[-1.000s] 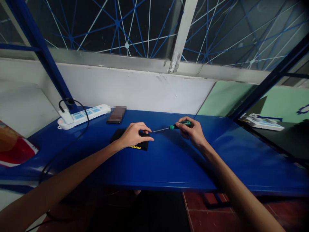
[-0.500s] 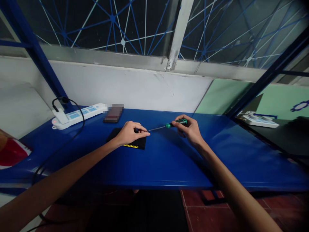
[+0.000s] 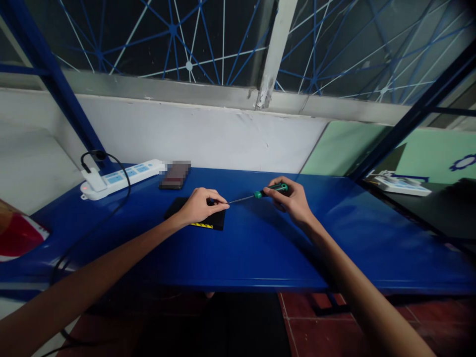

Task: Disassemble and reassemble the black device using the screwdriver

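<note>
A flat black device [image 3: 208, 220] with a yellow-and-black striped label lies on the blue table [image 3: 260, 248]. My left hand [image 3: 201, 206] rests on top of it, fingers curled and pinched at the metal tip of a screwdriver [image 3: 260, 193]. My right hand [image 3: 290, 198] is closed round the screwdriver's green handle. The shaft lies almost level and points left toward the device's right edge.
A white power strip [image 3: 119, 177] with a plug and black cable lies at the back left. A dark phone-like slab [image 3: 174, 176] sits beside it. A red and white object [image 3: 18, 235] is at the far left. A second table with a white item [image 3: 403, 186] stands right.
The view shifted slightly, and both hands stay in place. My left fingers drew in toward the screwdriver tip from a flatter spread a second ago.
</note>
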Action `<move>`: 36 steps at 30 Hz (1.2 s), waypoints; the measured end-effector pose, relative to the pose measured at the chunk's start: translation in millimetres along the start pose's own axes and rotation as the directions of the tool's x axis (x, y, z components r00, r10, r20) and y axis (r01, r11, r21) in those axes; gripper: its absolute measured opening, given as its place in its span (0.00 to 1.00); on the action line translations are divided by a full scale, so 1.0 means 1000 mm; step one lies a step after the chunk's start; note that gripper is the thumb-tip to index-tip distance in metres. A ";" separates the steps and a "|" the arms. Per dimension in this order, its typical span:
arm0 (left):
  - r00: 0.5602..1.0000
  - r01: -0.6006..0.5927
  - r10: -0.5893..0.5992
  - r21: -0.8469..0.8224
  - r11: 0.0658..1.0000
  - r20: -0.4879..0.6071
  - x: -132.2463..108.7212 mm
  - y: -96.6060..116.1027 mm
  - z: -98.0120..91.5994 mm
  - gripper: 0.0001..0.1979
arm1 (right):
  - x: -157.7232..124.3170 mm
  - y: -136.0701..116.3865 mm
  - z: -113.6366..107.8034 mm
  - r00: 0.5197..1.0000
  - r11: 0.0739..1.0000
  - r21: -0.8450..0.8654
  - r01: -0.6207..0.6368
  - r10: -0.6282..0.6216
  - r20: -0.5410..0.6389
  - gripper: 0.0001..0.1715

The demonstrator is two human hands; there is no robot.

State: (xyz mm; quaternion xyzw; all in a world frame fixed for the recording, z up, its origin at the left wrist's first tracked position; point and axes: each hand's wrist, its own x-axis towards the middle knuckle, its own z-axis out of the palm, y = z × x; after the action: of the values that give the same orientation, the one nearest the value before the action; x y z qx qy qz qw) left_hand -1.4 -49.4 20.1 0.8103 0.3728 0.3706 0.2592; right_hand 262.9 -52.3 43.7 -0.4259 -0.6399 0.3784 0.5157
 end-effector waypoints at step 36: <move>0.999 0.037 -0.037 -0.069 0.997 0.000 0.002 0.002 -0.002 0.08 | -0.001 -0.003 -0.003 1.000 1.000 -0.018 -0.003 0.003 -0.007 0.15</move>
State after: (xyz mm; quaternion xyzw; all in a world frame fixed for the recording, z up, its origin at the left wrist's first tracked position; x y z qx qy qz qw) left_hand -1.2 -49.1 23.0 0.7936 0.3748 0.3791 0.2933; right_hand 265.4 -53.8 46.5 -0.4328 -0.6407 0.3721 0.5135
